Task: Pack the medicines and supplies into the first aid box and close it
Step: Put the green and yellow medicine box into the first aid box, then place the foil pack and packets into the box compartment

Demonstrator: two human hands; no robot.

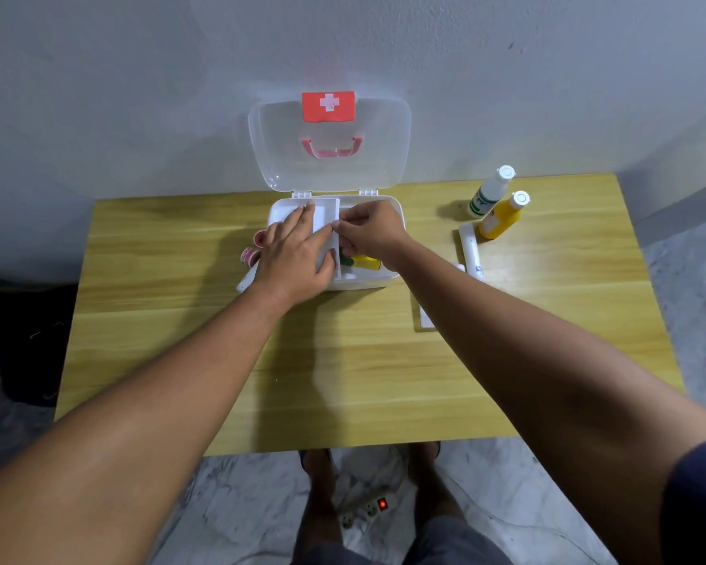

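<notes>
Left of the first aid box, red-capped items lie on the table. Our left hand rests flat, fingers straight, on the white tray in the box's left half, its long axis running near to far. Our right hand pinches the tray's right edge. The lid stands upright. A white bottle and a yellow bottle stand farther right.

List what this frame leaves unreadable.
- Head view: first aid box contents, mostly covered by the left hand, right hand and white tray; only a yellow item shows.
- Pink rolls left of the box: partly hidden by the left hand.
- White bottle and yellow bottle labels: too small.
</notes>
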